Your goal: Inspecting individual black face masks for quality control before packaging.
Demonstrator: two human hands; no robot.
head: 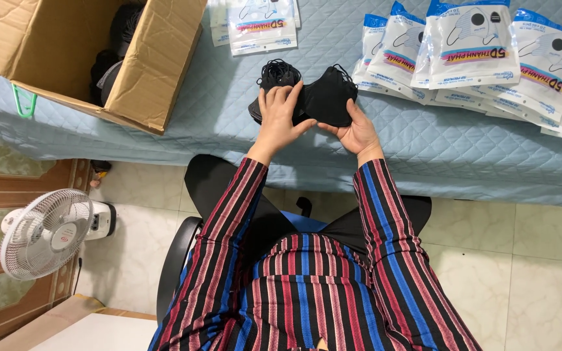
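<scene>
Clasped in both hands over the near edge of the quilted blue table cover [424, 140]: a stack of black face masks [307, 97], left hand [280, 120] with fingers spread across its top, right hand [358, 133] cupped under its right end, thumb pressed on the fabric. Ear loops bunched in a tangle at the stack's far left corner.

Head view, around that stack. To its left, on the same cover, an open cardboard box [92, 55] with dark items inside, too shadowed to identify; a green hook-shaped piece [24, 103] hanging at the box's near side. Beyond the stack, a small pile of white and blue mask packets [261, 26], cut off by the top edge. To its right, a long overlapping row of packets [482, 49] of the same kind, running out past the right edge. Below the stack, striped sleeves in red, blue and black, dark trousers, part of a black chair [177, 257]. Down and left of it, a white electric fan [47, 231] on the pale tiled floor [541, 260], beside wood-framed panelling [14, 188]. At the bottom left corner, a pale flat surface, only partly in view and hard to name.
</scene>
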